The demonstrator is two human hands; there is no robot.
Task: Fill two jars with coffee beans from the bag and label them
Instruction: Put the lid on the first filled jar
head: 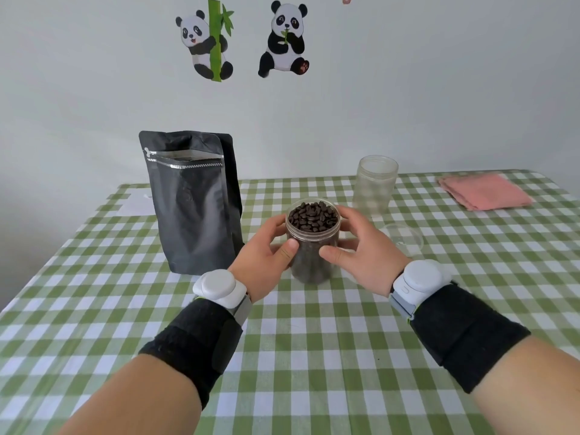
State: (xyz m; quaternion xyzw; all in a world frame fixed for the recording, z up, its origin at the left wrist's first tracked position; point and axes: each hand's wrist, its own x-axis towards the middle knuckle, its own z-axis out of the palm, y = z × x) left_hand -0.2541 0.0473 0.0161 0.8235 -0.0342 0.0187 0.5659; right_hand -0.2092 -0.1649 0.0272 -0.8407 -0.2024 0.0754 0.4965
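A clear jar [310,255] full of dark coffee beans stands lidless on the table in the middle. My left hand [266,252] wraps its left side and my right hand [361,249] its right side, thumbs on the front. The black coffee bag [194,208] stands upright and open at the top, just left of my left hand. An empty clear jar [375,186] stands behind and to the right. A clear lid [405,238] lies flat on the cloth beside my right hand.
The table wears a green-and-white checked cloth [314,356]. A folded pink cloth [485,191] lies at the far right. White paper [138,202] lies behind the bag at the far left. The wall stands close behind the table.
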